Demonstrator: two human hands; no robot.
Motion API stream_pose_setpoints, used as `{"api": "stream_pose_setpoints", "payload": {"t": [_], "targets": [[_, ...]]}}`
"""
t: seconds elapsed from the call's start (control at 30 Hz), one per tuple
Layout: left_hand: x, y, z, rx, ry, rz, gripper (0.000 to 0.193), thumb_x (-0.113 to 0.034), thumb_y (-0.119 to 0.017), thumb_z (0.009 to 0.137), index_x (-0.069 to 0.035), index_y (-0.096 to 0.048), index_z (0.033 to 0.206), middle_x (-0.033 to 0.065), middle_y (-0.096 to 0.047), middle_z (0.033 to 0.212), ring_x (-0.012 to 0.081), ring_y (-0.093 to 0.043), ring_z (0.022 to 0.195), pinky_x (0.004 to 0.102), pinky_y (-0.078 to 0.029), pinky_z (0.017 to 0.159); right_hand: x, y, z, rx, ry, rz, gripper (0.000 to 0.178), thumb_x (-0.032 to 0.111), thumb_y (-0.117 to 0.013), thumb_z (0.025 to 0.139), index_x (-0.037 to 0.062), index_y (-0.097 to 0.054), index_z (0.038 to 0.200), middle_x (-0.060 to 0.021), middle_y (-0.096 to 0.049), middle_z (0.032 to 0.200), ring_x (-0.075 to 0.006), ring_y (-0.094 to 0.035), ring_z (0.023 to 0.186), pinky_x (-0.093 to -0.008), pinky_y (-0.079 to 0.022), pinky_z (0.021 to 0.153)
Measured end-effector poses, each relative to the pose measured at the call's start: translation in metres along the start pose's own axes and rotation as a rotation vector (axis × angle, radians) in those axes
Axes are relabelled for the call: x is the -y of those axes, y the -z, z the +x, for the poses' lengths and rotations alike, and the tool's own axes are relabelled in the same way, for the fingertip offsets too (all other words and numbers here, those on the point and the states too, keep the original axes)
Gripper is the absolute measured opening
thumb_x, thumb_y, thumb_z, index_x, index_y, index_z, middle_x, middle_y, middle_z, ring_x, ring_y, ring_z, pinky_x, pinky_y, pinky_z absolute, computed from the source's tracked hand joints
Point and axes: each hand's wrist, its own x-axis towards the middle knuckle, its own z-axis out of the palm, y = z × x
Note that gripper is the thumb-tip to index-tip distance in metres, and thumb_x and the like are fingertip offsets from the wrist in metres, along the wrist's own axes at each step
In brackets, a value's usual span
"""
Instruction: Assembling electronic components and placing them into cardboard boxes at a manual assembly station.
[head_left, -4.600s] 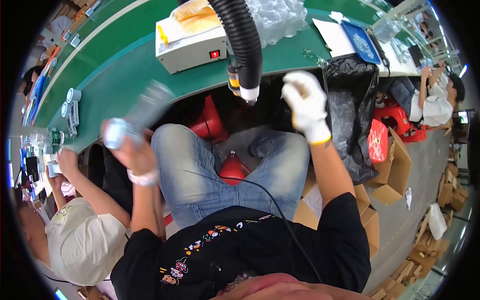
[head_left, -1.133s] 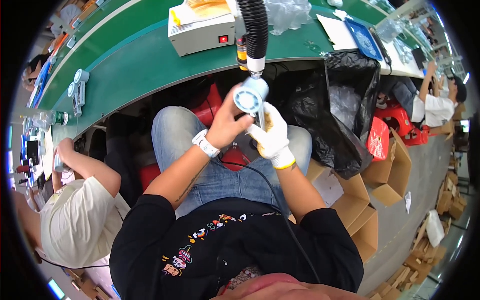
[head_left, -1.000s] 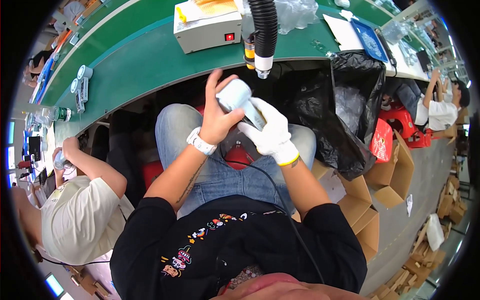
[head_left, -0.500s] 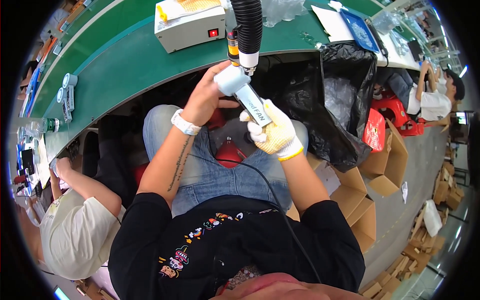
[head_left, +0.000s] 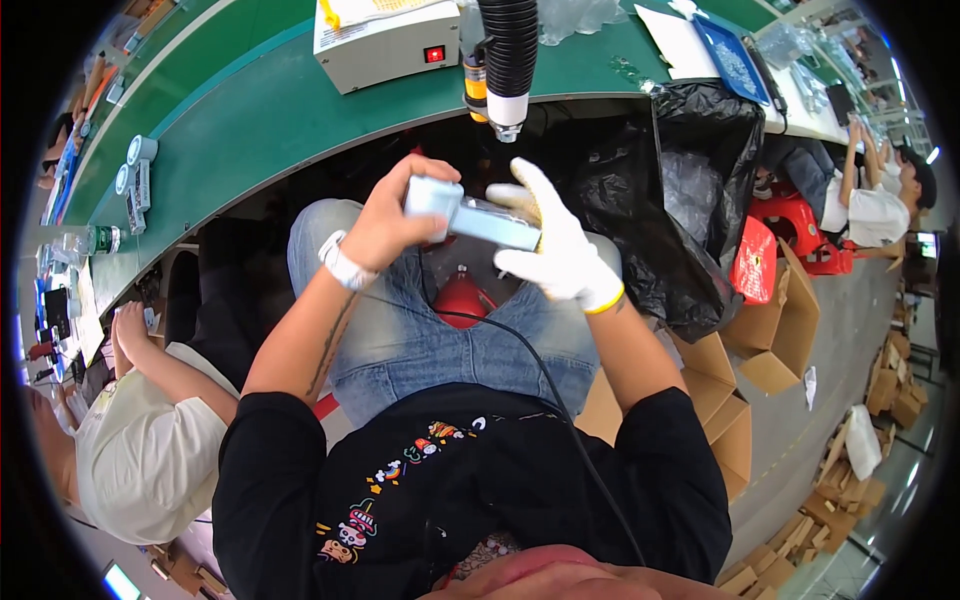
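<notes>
My bare left hand point(head_left: 392, 222) grips the rounded head of a light blue handheld fan point(head_left: 492, 226) above my lap. The fan lies nearly level, its handle reaching toward the right. My right hand point(head_left: 565, 255), in a white knit glove with a yellow cuff edge, has its fingers spread around the handle's end. Whether the palm touches that end is hard to tell. A screwdriver point(head_left: 474, 85) with an orange and black body hangs just beyond the fan, next to a black corrugated hose point(head_left: 510, 45) with a white end.
A grey box with a red switch point(head_left: 370, 58) stands on the green bench point(head_left: 240, 120). Light blue parts point(head_left: 138, 185) lie at its left. A black plastic bag point(head_left: 705, 130) hangs at the right, above open cartons point(head_left: 775, 320). One co-worker point(head_left: 150, 440) sits at my left.
The fan has moved away from the hose end toward me and left, and turned nearly level. My left hand has closed around its head; my right hand has loosened from the handle and spread its fingers.
</notes>
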Motion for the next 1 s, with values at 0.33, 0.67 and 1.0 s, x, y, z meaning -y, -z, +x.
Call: {"api": "stream_pose_setpoints", "payload": {"t": [0.33, 0.67, 1.0], "targets": [[0.049, -0.066, -0.061, -0.075, -0.81, 0.641, 0.043, -0.008, -0.084, 0.067, -0.008, -0.062, 0.105, 0.0148, -0.065, 0.111, 0.0285, -0.069, 0.096, 0.0393, -0.055, 0.089, 0.011, 0.016, -0.011, 0.497, -0.124, -0.495, 0.038, 0.017, -0.084, 0.072, -0.0016, -0.07, 0.102, -0.0138, -0.07, 0.084, -0.0262, -0.068, 0.074, -0.0353, -0.054, 0.071], [-0.082, 0.162, -0.022, -0.996, -1.168, 1.134, 0.033, -0.012, -0.069, 0.087, -0.002, -0.056, 0.116, 0.0191, -0.063, 0.117, 0.0346, -0.066, 0.101, 0.0451, -0.056, 0.089, 0.046, 0.144, 0.168, -0.385, 0.546, -0.993, 0.043, 0.022, -0.084, 0.08, 0.0063, -0.071, 0.117, -0.0172, -0.066, 0.121, -0.0276, -0.065, 0.108, -0.0389, -0.053, 0.095], [-0.143, 0.316, 0.162, -0.839, -0.64, 1.999, 0.032, -0.017, -0.074, 0.087, -0.01, -0.069, 0.118, 0.0149, -0.059, 0.14, 0.034, -0.052, 0.133, 0.0453, -0.043, 0.111, 0.06, 0.14, 0.196, -0.317, 0.439, -1.004, 0.018, 0.017, -0.076, 0.085, 0.007, -0.069, 0.097, -0.0219, -0.057, 0.139, -0.0433, -0.054, 0.124, -0.0492, -0.043, 0.107]]}}
